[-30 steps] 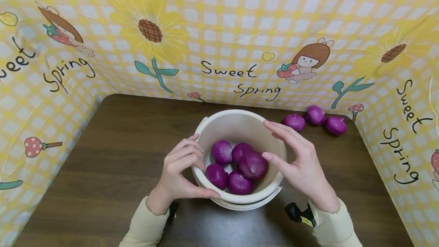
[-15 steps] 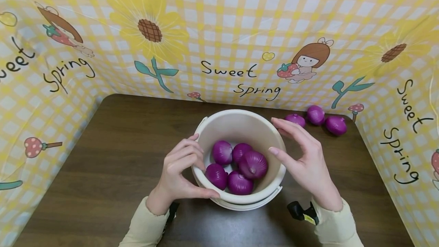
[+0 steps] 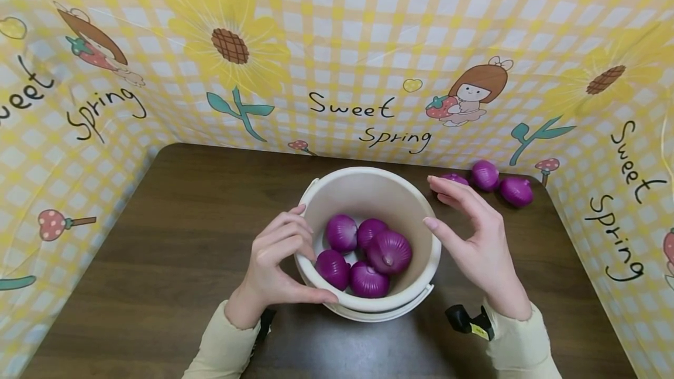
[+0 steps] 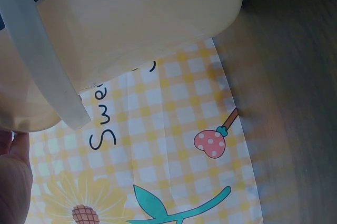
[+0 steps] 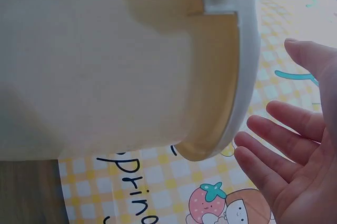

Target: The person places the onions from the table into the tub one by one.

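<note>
A white bucket (image 3: 363, 306) stands on the table with several purple onions (image 3: 389, 252) inside, one lying over the others. My left hand (image 3: 279, 262) grips its rim, fingers at the left side and thumb along the front. In the left wrist view only part of that hand (image 4: 15, 182) shows, below the bucket (image 4: 142, 19). My right hand (image 3: 476, 244) hovers beside the right rim, fingers spread and holding nothing. A gap between this hand (image 5: 295, 155) and the bucket's rim shows in the right wrist view.
Three more purple onions lie at the table's back right corner; the right fingers partly cover the nearest onion (image 3: 456, 179). Behind the dark wooden table (image 3: 174, 227) and along its sides hangs a yellow checked cloth (image 3: 337, 45). The bucket's handle (image 3: 400, 310) hangs down in front.
My right hand has drawn off the bucket's rim, moving right and now overlapping one loose onion in the head view. The left hand, the bucket and the onions in it stay put.
</note>
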### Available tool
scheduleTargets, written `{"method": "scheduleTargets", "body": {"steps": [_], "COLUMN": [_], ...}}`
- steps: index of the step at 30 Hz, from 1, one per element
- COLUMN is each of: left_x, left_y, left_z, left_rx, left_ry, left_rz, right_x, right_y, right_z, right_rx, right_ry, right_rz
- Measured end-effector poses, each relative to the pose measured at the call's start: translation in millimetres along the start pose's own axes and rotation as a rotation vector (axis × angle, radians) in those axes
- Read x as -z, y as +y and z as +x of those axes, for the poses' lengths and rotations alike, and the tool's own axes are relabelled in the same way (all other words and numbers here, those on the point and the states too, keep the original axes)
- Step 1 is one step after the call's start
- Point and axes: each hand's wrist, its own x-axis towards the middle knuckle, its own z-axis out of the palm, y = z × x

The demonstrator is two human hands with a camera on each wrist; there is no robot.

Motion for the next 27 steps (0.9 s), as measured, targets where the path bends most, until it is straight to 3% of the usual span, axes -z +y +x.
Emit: {"method": "scheduleTargets", "body": {"steps": [4, 8, 11, 20, 27], "left_x": [0.2, 0.1, 0.0, -0.1, 0.0], "left_y": [-0.2, -0.4, -0.5, 0.3, 0.9], "left_z": [-0.4, -0.8, -0.5, 0.0, -0.4], "left_rx": [0.005, 0.01, 0.006, 0.007, 0.01], "left_ry": [-0.001, -0.002, -0.002, -0.004, -0.004], "left_rz": [0.001, 0.002, 0.001, -0.005, -0.004], "right_x": [2, 4, 5, 13, 17], "right_y": [8, -10, -10, 21, 28], "right_z": [-1.1, 3.4, 3.4, -4.1, -5.2], "right_rx": [-0.003, -0.011, -0.015, -0.042, -0.041], "right_ry": [0.01, 0.02, 0.029, 0.039, 0.052], "right_rz": [0.009, -0.006, -0.011, 0.004, 0.015]}}
